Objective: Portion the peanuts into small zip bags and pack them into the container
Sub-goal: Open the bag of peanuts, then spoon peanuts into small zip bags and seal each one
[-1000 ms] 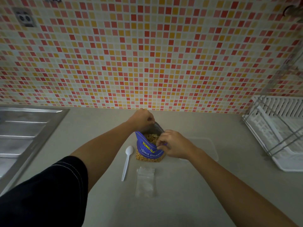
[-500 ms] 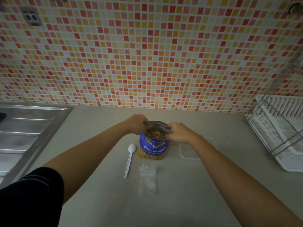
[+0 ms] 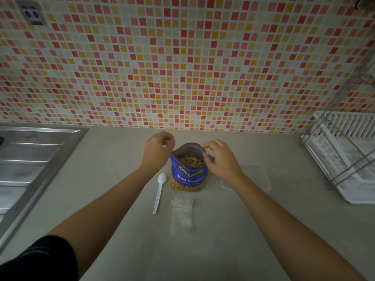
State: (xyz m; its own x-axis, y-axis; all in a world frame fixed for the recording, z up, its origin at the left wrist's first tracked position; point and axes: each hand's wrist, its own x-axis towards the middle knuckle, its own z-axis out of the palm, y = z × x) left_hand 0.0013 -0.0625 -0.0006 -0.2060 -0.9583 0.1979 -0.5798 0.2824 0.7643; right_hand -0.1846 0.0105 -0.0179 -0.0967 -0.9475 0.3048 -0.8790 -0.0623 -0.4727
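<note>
A blue bag of salted peanuts (image 3: 188,177) stands open on the counter, with peanuts showing in its mouth. My right hand (image 3: 220,159) pinches the bag's right rim. My left hand (image 3: 159,148) hovers just left of the rim with loosely curled fingers and holds nothing. A white plastic spoon (image 3: 160,191) lies left of the bag. A flat stack of small clear zip bags (image 3: 181,213) lies in front of it. To the right stands the clear plastic container (image 3: 257,177), partly hidden behind my right forearm.
A steel sink drainboard (image 3: 34,159) fills the left side of the counter. A white dish rack (image 3: 345,159) stands at the right edge. The mosaic tile wall (image 3: 182,67) rises right behind the bag and carries a socket (image 3: 32,16).
My left hand has come off the bag's left rim and moved slightly left. The right hand has shifted along the rim to the right side. The bag's mouth stands wider.
</note>
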